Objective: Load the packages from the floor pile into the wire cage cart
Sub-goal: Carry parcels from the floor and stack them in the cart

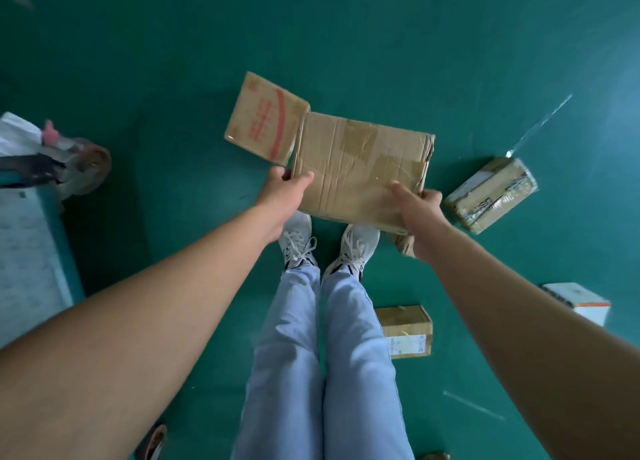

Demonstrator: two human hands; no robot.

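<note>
A large flat cardboard box (360, 162) with tape strips is held above the green floor, over my feet. My left hand (284, 193) grips its near left corner, thumb on top. My right hand (419, 214) grips the near right corner, thumb on top and fingers round the edge. A smaller cardboard box with red print (263, 117) lies on the floor just beyond the held box's left end. Three more packages lie to the right: a tape-wrapped box (491, 195), a small brown box with a label (407, 331), and a white and orange box (578, 302).
At the left edge stands a blue cart base (38, 252) with a castor wheel (90, 169) and a white bag (17, 134) on it. My legs and white shoes (329, 245) are below the held box. Bare green floor (346, 37) stretches ahead.
</note>
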